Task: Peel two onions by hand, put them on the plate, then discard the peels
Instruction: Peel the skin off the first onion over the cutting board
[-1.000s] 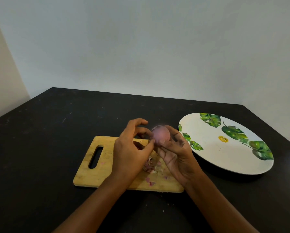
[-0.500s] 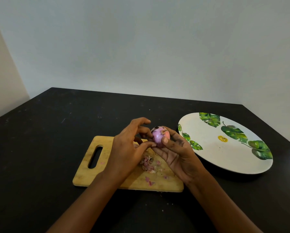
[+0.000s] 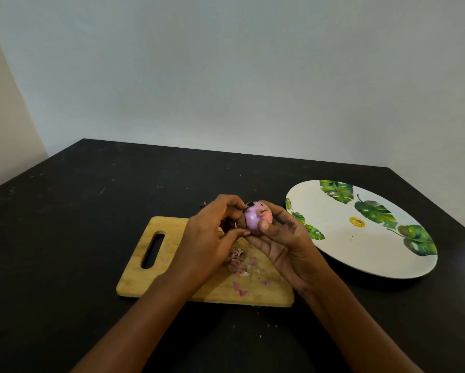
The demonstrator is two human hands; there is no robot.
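A pinkish, mostly peeled onion [image 3: 257,218] is held above the far right corner of the cutting board [image 3: 134,275]. The right hand [image 3: 288,244] cups it from below, thumb pressed on its front. The left hand [image 3: 208,238] curls against its left side, thumb and fingertips apparently pinching at the skin there, though this is hard to make out. Peels [image 3: 238,262] lie on the board beneath the hands. The plate [image 3: 344,246] sits right of the board on the black table [image 3: 64,238].
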